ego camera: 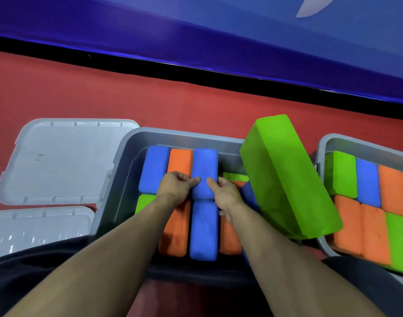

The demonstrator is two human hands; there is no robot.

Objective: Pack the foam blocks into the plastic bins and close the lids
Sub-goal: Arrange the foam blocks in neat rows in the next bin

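No brand, label or writing can be read on anything here.

Both hands reach down into the middle grey bin (136, 143), meeting on one blue foam block (205, 167) that stands in the far row. The left hand (176, 187) grips its left edge with fingers curled and the thumb laid across the top. The right hand (223, 191) mirrors it on the right edge, thumb on top, fingers curled around the side. The two thumbs nearly meet on the block's top.

Just left of the left hand an orange block (180, 161) and a second blue block (153, 171) stand side by side in the same row. Nearer the person, between the two forearms, another blue block (204, 229) lies lengthwise, with orange blocks (176, 232) on either side of it.

To the right of the right hand a large green block (287, 177) leans tilted over the bin's right wall. Beyond it a second bin (320, 154) holds green, blue and orange blocks packed close.

Well left of the left hand, two grey lids (58, 161) lie flat on the red floor (196, 104).
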